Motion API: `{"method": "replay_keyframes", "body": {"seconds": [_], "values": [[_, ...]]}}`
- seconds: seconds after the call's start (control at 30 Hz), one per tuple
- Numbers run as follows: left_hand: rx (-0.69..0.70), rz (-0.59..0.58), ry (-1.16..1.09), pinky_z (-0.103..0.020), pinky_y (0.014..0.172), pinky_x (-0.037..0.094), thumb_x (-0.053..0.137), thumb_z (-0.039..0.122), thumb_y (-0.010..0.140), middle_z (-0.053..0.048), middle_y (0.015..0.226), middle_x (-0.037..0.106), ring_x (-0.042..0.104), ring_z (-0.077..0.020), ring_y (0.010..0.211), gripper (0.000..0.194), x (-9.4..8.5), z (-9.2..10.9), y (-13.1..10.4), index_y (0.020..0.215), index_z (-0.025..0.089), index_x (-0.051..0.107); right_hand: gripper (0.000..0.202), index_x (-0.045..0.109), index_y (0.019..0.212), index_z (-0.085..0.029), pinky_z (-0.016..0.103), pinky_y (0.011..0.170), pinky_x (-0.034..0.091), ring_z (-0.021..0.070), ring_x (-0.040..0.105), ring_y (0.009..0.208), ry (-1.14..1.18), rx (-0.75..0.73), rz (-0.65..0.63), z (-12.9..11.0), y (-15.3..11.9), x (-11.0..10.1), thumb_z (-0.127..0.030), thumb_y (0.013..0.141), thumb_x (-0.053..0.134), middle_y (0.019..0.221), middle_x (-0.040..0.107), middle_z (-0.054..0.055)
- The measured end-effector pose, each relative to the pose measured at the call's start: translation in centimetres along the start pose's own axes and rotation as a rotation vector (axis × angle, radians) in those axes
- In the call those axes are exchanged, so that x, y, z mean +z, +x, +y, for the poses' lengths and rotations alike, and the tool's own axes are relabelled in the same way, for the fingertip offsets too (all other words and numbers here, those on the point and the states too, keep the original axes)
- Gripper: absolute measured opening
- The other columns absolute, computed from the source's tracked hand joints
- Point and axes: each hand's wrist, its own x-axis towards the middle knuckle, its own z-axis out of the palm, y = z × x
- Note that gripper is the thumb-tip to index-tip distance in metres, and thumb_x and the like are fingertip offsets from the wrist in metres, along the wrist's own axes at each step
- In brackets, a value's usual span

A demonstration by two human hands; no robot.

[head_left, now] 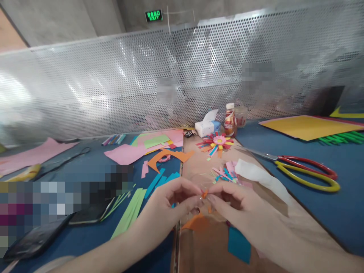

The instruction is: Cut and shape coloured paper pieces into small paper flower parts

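My left hand (182,197) and my right hand (231,199) meet at the fingertips over a brown board (204,250). Pinched between both is a small piece of orange paper (204,195), mostly covered by my fingers. Below my left fingers lies another orange paper scrap (196,222). A blue paper piece (239,244) rests under my right wrist. Just beyond my hands are a bunch of pink and blue paper strips (226,172) and, farther off, a multicoloured paper flower (217,142) with a pink centre.
Scissors with red and yellow handles (309,178) lie at the right, near a white tissue (258,176). A tissue box (207,128) and a bottle (230,121) stand at the back. Green paper strips (131,212), an orange cutout (167,154) and a phone (91,210) are on the left.
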Motion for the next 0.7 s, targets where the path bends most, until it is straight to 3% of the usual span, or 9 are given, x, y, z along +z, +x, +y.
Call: {"method": "replay_keyframes", "body": {"seconds": [0.23,0.37,0.7], "values": [[0.002,0.024,0.09,-0.022,0.064,0.045,0.057,0.024,0.073,0.0,0.073,0.065,0.06,-0.0124,0.068,0.008,0.03,-0.15,0.05,0.078,0.018,0.059,0.016,0.058,0.075,-0.02,0.018,0.046,0.035,0.008,0.044,0.055,-0.003,0.008,-0.02,0.14,0.04,0.05,-0.025,0.078,0.043,0.064,0.054,-0.002],[0.026,0.053,0.178,-0.022,0.063,0.044,0.058,0.024,0.072,0.0,0.074,0.066,0.059,-0.0128,0.069,0.009,0.07,-0.1,-0.03,0.078,0.018,0.061,0.013,0.057,0.075,-0.019,0.017,0.037,0.029,0.0051,0.036,0.043,-0.001,0.042,-0.011,0.07,0.17,-0.02,-0.021,0.075,0.044,0.058,0.048,-0.004],[0.052,0.034,0.35,-0.02,0.061,0.042,0.055,0.027,0.073,0.002,0.071,0.067,0.057,-0.0122,0.066,0.011,0.13,0.11,-0.25,0.076,0.021,0.064,0.009,0.047,0.064,-0.018,0.015,0.033,0.018,0.002,0.027,0.037,0.221,0.19,-0.09,-0.13,0.23,-0.06,-0.019,0.073,0.047,0.049,0.036,-0.008]]}}
